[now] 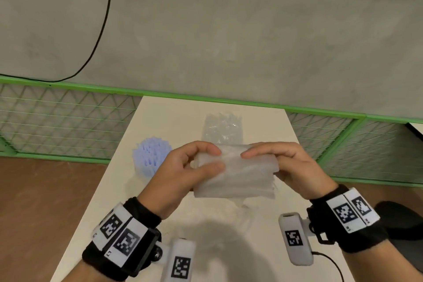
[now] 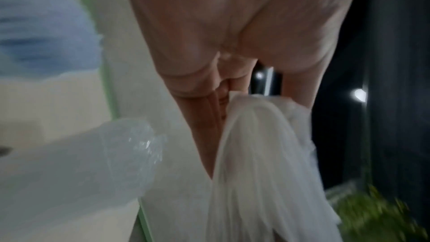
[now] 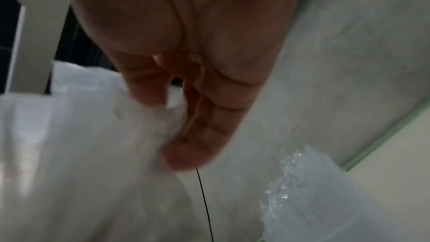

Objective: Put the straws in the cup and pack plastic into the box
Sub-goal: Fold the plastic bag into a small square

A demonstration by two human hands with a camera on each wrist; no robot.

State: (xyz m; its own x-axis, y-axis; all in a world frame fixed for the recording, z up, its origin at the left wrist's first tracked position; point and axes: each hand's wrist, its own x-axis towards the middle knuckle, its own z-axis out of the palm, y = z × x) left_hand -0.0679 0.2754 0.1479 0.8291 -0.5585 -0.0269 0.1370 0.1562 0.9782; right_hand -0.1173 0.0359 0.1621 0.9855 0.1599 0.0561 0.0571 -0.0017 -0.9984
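Pinching opposite ends of the folded plastic sheet [image 1: 235, 171], the left hand [image 1: 183, 167] and right hand [image 1: 281, 165] held it above the bench [image 1: 160, 117], probably to compact it for the clear box [image 1: 220, 129] behind; blue straws [image 1: 151, 155] filled the cup.

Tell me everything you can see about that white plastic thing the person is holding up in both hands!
The white plastic is a thin, cloudy, see-through sheet folded over itself into a soft bundle, with creases running along it and a ragged edge at its right end. It is held in the air above the white table, lying roughly sideways. The left hand pinches its left end between thumb and fingers, and the right hand pinches the right end. Nothing else touches it.
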